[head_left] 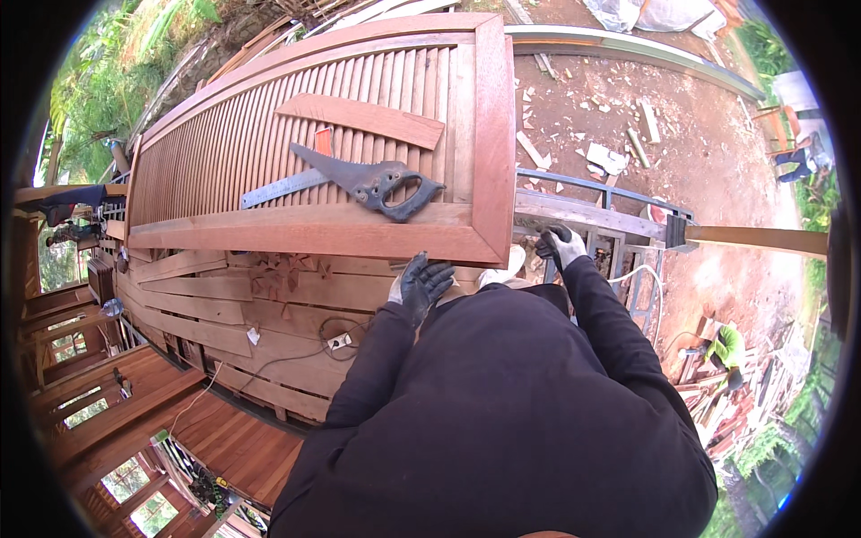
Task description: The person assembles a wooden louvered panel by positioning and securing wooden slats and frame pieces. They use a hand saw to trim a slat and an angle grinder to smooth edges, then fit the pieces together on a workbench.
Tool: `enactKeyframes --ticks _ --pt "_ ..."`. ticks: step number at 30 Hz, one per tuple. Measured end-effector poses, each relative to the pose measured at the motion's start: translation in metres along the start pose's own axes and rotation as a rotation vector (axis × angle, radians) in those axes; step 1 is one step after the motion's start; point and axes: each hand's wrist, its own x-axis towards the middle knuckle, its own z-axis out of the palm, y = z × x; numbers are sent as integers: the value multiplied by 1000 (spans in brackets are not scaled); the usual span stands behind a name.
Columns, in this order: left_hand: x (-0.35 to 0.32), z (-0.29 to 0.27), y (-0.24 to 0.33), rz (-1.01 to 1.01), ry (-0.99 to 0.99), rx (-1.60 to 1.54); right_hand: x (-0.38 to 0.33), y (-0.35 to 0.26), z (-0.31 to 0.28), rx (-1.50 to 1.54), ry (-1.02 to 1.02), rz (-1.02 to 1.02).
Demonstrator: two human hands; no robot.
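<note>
In front of me lies a louvred wooden panel [359,231] with a wide frame around its slats. On it rest a hand saw [369,182] with a dark handle, a steel ruler [285,189] partly under the saw, a loose wooden board [363,119] and a small orange piece [324,141]. My left hand [423,285], in a dark-palmed glove, is just below the panel's near edge, fingers stretched out, holding nothing visible. My right hand [560,245], gloved too, is beyond the panel's right corner with its fingers curled together; whatever they hold is hidden.
Planks [193,289] form the floor at left, with wood offcuts [289,272] and a cable with a white socket [339,342] on it. A metal frame [605,184] and a post [753,237] stand at right. A person in a bright green top [726,348] is lower right.
</note>
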Motion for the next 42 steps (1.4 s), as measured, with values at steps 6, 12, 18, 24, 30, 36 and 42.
enactKeyframes --ticks 6,12,18,24,30,36,42 --pt "16 23 0 80 45 -69 -18 -32 58 163 -91 -55" --pt "27 24 -11 153 90 -83 -24 -16 81 -167 -30 -138" --pt "34 16 -12 167 66 -66 -27 -18 84 -219 -25 -120" --pt "32 12 -10 148 26 -54 -14 -25 85 -385 79 -118" --pt "32 1 -5 131 46 58 -6 -79 112 -850 294 -258" --pt "30 8 -1 114 92 90 26 -110 139 -1027 335 -231" --pt "41 -2 -8 120 108 58 41 -98 149 -843 314 -236"
